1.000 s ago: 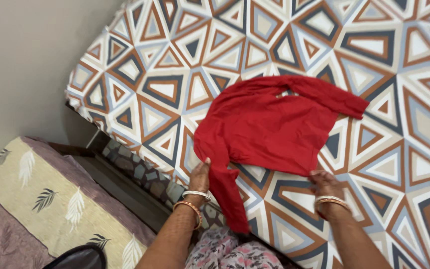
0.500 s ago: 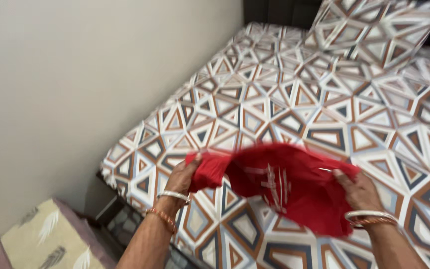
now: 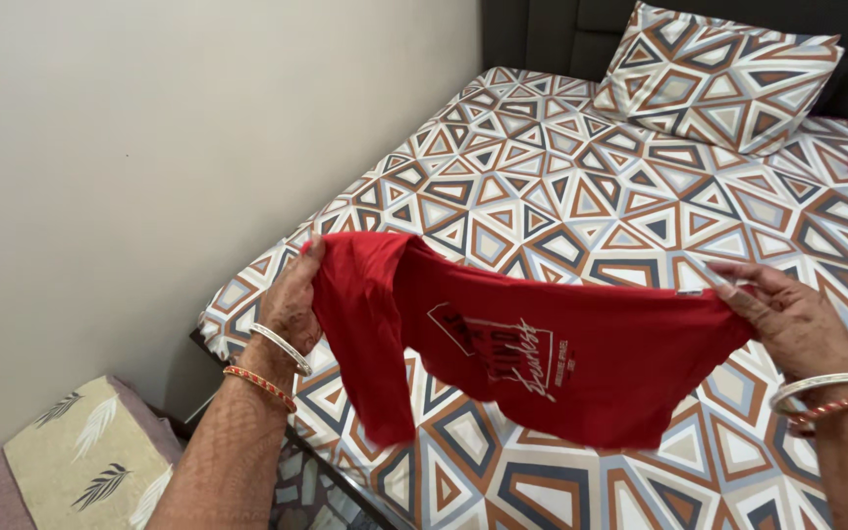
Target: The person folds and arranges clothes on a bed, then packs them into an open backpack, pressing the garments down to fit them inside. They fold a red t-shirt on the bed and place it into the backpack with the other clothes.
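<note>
Holding a red T-shirt (image 3: 542, 358) up, unfolded, over the bed (image 3: 561, 196).
Left hand (image 3: 291, 299) and right hand (image 3: 792, 319) each pinch an edge; no fold made.

A person's left hand (image 3: 291, 299) and right hand (image 3: 787, 319) hold a red cotton T-shirt with a white printed design (image 3: 542, 358) stretched across the frame's centre. Behind it lies a bed with a geometric triangle-patterned sheet (image 3: 561, 186), with a matching pillow (image 3: 718, 74) at upper right.
</note>
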